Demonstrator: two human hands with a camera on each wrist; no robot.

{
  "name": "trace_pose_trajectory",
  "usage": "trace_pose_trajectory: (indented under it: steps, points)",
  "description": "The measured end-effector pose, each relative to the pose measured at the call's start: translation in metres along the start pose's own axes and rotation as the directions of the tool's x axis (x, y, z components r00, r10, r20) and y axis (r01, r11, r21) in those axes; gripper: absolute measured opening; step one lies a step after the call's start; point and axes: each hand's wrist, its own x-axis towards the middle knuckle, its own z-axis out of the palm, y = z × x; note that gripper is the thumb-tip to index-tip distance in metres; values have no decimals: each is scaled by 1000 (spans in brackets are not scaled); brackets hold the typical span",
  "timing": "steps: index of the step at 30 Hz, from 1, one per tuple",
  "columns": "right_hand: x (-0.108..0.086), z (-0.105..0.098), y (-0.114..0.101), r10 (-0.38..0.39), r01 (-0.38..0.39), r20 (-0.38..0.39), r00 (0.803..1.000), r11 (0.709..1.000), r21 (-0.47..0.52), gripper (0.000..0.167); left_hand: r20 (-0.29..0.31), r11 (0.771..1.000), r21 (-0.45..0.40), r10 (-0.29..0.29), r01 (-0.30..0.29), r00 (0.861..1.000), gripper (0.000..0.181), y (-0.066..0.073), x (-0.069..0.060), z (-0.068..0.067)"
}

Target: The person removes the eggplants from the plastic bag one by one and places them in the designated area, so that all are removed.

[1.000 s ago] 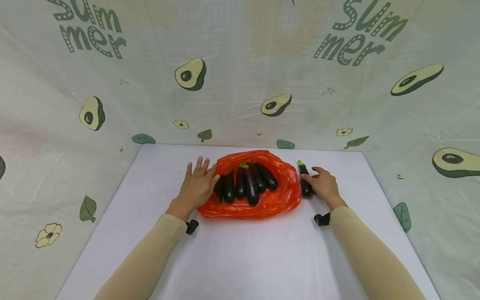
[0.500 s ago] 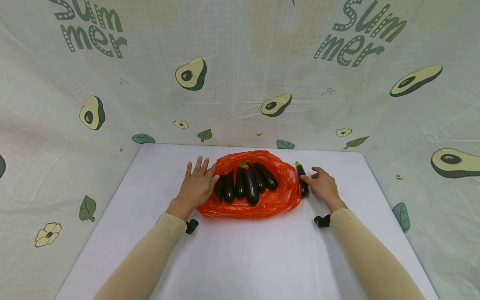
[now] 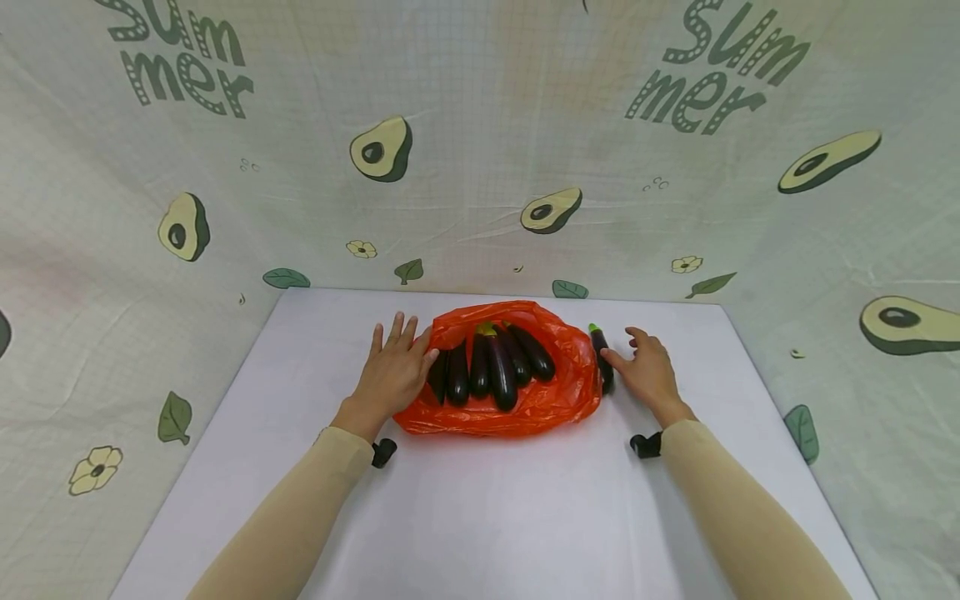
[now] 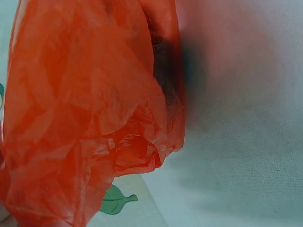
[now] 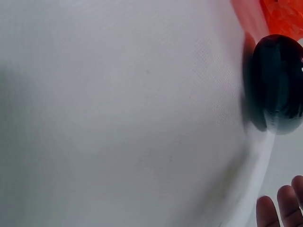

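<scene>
An orange-red plastic bag [image 3: 517, 423] lies spread on the white table, with several dark purple eggplants [image 3: 504, 379] side by side on it. My left hand [image 3: 392, 373], fingers spread, rests at the bag's left edge. In the left wrist view the crumpled bag [image 4: 71, 94] hides nearly all of that hand. A single eggplant [image 3: 603, 365], green stem end away from me, lies just outside the bag's right edge. Beside it is my right hand [image 3: 647, 371], fingers loosely bent, thumb at or close to the eggplant. The right wrist view shows fingertips [image 5: 289, 205] apart from this eggplant [image 5: 279, 78].
A pale cloth printed with avocados and leaves hangs behind the white table [image 3: 487, 517] and along both sides. Each wrist carries a small black camera [image 3: 384, 453].
The single eggplant has shifted slightly left, up against the bag's right side. My right hand's fingers have since eased a little away from it. The left hand has stayed put.
</scene>
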Motion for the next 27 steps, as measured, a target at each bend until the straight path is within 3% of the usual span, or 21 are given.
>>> trace_pose_trajectory:
  steps: [9, 16, 22, 27]
  points:
    - [-10, -2, -7, -85, 85, -96, 992, 996, -8, 73, 6, 1000, 14, 1, -2, 1000, 62, 1, 0, 1]
    - [-23, -9, -31, -105, 114, -183, 977, 993, 37, 70, -1, 1000, 26, -1, 1, 1000, 63, 2, 1, -1]
    - [-37, -10, -66, -191, 220, -275, 942, 973, 76, 60, 6, 1000, 9, -6, 6, 1000, 62, 2, 2, -2]
    - [-49, -3, -94, -308, 345, -292, 906, 935, 85, 57, 9, 1000, 27, -12, 12, 1000, 63, 3, 1, -3]
